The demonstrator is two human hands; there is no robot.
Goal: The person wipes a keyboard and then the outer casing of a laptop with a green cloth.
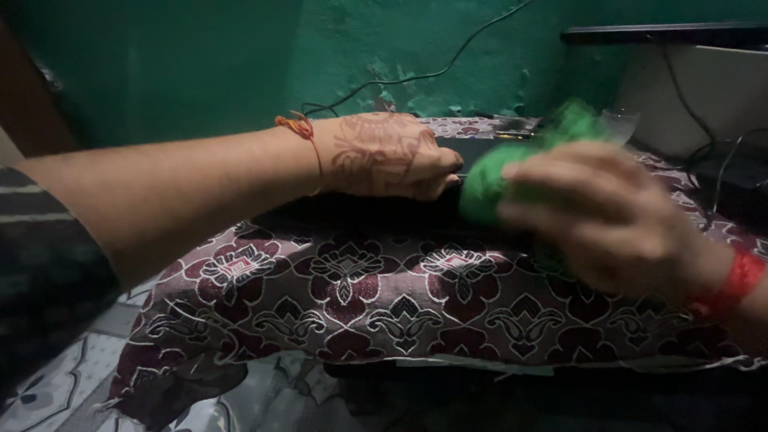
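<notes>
Hands over a patterned cloth, one of them gripping a green rag.

Nearest the camera, a maroon cloth with a white and black floral print [384, 296] drapes over the front edge of a low surface. Above it on the right, the right hand [608, 216], blurred and wearing a red band [732, 284] at the wrist, has its fingers curled around a bright green soft cloth [488, 188] that bunches out past the fingertips. Just beside that cloth, the left hand [392, 156] (patterned with henna, an orange thread [300, 128] tied at the wrist) lies palm down with fingers together and flat on a dark flat object [480, 148], whose kind cannot be made out. Farther back stand a green wall [240, 56], a thin dark cable [416, 76] trailing down it, and a pale box [712, 88] at the right.
</notes>
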